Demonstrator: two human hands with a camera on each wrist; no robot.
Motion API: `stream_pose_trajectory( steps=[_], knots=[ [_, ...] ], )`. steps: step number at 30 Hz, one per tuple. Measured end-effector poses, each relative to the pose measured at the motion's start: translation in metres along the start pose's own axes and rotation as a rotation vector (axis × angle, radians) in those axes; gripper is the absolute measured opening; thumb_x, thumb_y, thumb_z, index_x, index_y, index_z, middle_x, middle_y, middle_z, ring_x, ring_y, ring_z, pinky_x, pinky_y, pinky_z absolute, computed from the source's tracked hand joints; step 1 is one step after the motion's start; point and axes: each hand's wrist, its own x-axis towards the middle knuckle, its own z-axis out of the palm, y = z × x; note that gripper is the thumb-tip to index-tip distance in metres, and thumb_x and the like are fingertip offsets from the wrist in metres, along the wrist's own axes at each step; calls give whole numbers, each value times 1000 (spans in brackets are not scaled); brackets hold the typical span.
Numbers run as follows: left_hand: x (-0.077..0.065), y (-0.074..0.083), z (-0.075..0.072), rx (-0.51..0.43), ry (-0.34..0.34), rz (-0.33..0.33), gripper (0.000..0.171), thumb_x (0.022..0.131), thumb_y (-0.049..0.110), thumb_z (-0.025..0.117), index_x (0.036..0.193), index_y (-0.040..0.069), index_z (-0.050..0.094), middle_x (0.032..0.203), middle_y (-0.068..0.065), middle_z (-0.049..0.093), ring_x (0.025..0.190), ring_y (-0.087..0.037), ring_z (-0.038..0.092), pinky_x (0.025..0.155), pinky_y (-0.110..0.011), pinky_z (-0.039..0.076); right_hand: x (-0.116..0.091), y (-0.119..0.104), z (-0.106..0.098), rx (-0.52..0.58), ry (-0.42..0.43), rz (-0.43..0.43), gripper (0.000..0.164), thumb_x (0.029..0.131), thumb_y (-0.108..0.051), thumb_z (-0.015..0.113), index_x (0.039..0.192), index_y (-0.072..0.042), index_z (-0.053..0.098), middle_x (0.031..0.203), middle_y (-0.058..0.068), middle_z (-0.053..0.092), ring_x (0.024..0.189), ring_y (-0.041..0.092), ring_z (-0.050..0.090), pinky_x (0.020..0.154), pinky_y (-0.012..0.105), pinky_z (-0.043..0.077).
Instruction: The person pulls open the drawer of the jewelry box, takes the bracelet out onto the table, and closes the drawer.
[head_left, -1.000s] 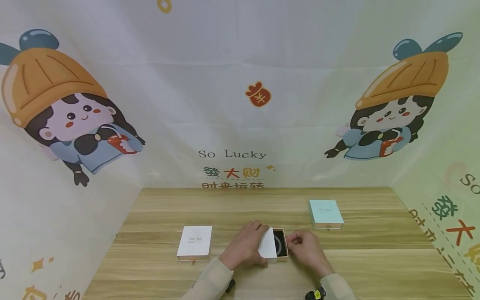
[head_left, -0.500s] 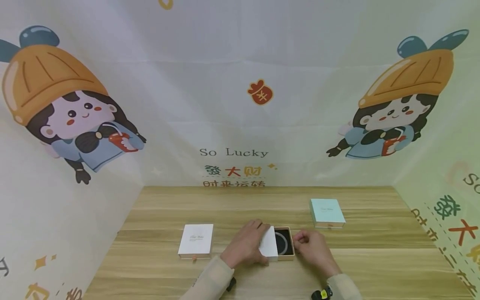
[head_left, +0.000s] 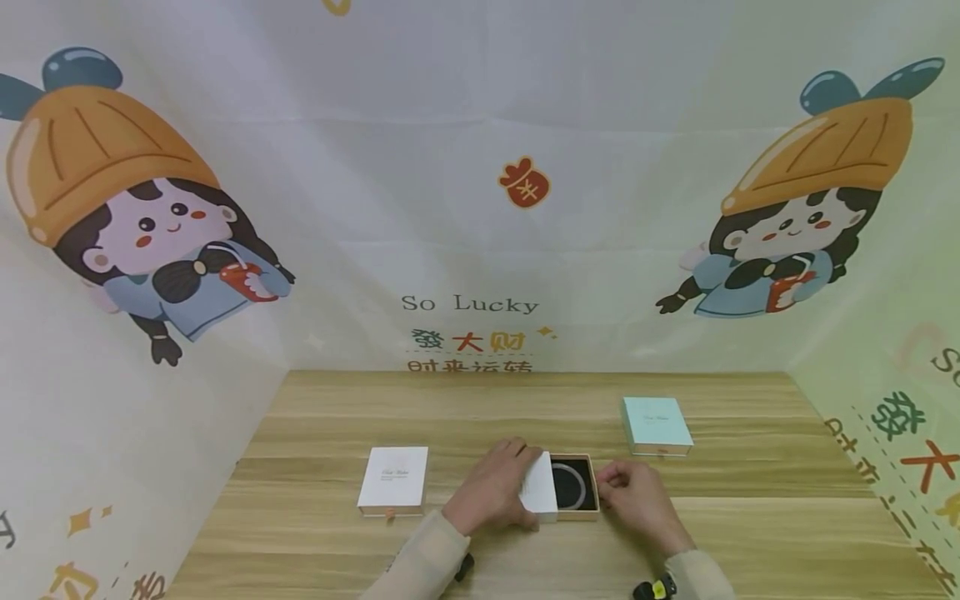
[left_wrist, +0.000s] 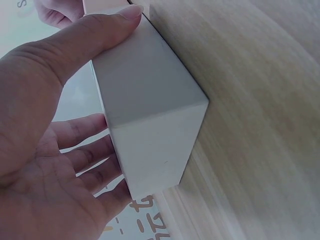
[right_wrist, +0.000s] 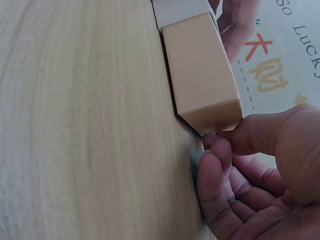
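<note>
A white drawer-style gift box stands near the front middle of the table, its peach drawer [head_left: 577, 517] pulled out to the right. Inside, on black lining, lies a pale bangle-like ring [head_left: 583, 487]. My left hand [head_left: 491, 487] grips the white outer sleeve [head_left: 538, 496], thumb on the near side and fingers on the far side, as the left wrist view also shows. With thumb and forefinger my right hand [head_left: 637, 504] pinches the small pull tab at the drawer's outer end, seen in the right wrist view; the fingertips mostly hide the tab.
A second white box [head_left: 393, 477], shut with an orange tab in front, sits to the left. Behind on the right stands a mint-green box [head_left: 657, 423] of the same kind. A printed cloth wall [head_left: 600, 317] borders the wooden table [head_left: 337, 408] at the back and sides.
My right hand has moved to the right and drawn the drawer further out of the sleeve, showing more of the ring. The left hand keeps its grip on the sleeve.
</note>
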Motion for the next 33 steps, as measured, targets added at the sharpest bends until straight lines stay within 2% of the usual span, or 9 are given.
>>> stream_pose_trajectory(
  steps=[15,21,33],
  knots=[
    [1,0,1,5,-3,3,101,60,40,98,146,11,52,135,-4,59,127,-21,54,115,-36,44,0,4,-6,-3,10,10,6,87,1,66,85,-1,72,72,2,69,64,12,62,57,24,52],
    [1,-1,1,-21,-16,-8,101,61,38,98,147,11,52,135,-3,58,128,-21,53,115,-37,43,1,6,-8,-18,14,11,6,88,-1,67,85,-3,72,73,2,69,66,12,61,59,24,50],
    [0,-2,1,-32,-7,-5,99,61,37,98,146,12,52,133,-2,59,124,-20,53,113,-36,45,2,9,-10,41,-11,39,9,88,4,62,88,1,70,75,5,68,64,13,64,57,26,56]
  ],
)
